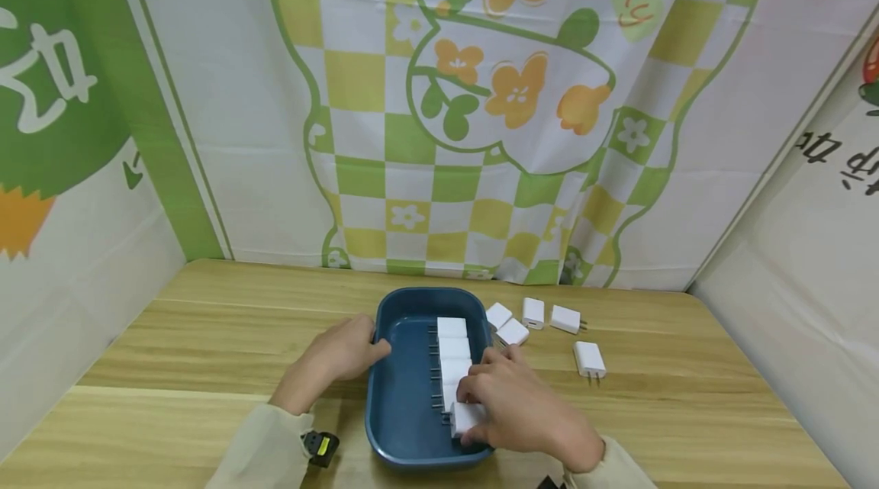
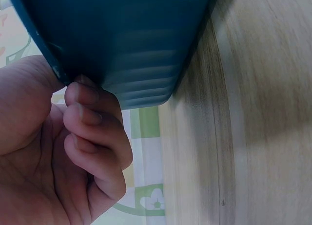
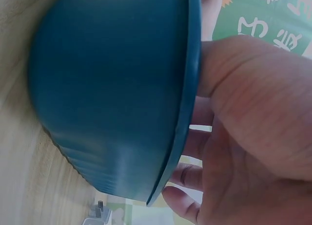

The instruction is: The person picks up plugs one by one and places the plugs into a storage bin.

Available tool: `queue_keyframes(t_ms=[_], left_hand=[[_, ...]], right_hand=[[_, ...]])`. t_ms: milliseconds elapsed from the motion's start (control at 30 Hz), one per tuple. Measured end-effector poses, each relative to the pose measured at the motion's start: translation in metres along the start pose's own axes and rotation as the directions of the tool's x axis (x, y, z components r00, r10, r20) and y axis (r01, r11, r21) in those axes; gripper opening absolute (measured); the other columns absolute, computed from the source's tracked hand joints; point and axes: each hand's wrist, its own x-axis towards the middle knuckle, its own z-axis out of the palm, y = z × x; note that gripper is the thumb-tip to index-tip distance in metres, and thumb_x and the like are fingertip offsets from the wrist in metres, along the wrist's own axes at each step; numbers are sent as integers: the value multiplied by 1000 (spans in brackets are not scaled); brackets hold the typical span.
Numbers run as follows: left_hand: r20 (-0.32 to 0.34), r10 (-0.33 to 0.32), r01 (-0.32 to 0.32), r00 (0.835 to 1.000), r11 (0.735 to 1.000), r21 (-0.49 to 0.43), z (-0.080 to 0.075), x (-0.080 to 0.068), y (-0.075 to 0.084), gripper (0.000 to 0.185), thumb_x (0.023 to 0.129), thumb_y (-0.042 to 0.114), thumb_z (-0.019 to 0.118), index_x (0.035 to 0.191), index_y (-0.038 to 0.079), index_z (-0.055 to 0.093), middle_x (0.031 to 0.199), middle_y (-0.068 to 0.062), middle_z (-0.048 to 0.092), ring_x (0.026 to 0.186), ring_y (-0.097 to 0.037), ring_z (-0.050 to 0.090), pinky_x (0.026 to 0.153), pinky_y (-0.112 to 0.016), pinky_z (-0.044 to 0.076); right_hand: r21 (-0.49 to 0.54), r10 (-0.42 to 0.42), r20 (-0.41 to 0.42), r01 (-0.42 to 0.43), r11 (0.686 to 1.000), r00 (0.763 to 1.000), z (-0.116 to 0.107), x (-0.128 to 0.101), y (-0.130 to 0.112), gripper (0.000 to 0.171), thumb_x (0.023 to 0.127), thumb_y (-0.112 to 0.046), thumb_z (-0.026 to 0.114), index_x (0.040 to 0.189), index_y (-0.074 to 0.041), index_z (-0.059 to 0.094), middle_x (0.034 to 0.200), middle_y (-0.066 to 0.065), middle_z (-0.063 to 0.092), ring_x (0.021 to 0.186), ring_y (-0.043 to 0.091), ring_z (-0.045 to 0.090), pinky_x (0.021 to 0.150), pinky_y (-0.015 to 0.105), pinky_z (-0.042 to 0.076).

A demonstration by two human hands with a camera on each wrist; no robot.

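Note:
A dark blue plastic basin [image 1: 405,428] stands on the wooden table. Its left rim is pinched between the thumb and curled fingers of my left hand [image 1: 346,350], seen closely in the left wrist view [image 2: 92,122]. Inside, along the right side, white charger plugs [image 1: 453,348] form a row, prongs pointing left. At the near end of that row, my right hand [image 1: 518,401] grips another white charger plug [image 1: 465,420] between thumb and fingers. In the right wrist view, the basin wall [image 3: 112,88] hides that plug and the fingertips.
Several loose white charger plugs lie right of the basin, among them one [image 1: 589,359] with prongs toward me and one [image 1: 566,319] with prongs to the right. A patterned curtain [image 1: 439,191] hangs behind the wooden table [image 1: 226,321], with printed cloth on both sides.

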Motion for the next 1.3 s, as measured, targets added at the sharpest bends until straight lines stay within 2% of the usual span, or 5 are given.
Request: queue_keyframes(t_ms=[133,433,800,1300], left_hand=[[0,2,-2,1000,1000,2,1,1,-1,40,96,20,61,59,13,47,53,3,39,47,-13,36,47,-26,28],[-4,-4,3,1000,1000,-7,1,1,0,39,95,20,61,59,13,47,53,3,38,47,-13,36,47,-26,28],[-4,1,-1,1000,1000,-3,0,1,0,40,96,21,61,59,13,46,53,3,38,47,-13,36,48,-27,27],[-4,-5,5,1000,1000,-3,0,0,1,41,96,20,61,59,13,46,53,3,38,47,-13,36,47,-26,28]], right_hand=[[23,5,27,-6,1000,1000,0,1,1,34,74,-41,89,98,-23,74,80,-18,53,82,8,38,79,39,26],[64,22,68,-27,998,997,0,3,1,32,73,-43,90,92,-25,73,78,-19,52,82,7,40,82,42,26],[104,46,63,-52,993,997,2,4,0,31,68,-41,92,89,-28,74,82,-22,57,82,5,42,84,45,26],[98,101,67,-107,989,993,6,8,-4,34,61,-37,97,80,-31,70,72,-24,53,77,8,40,81,45,24]])
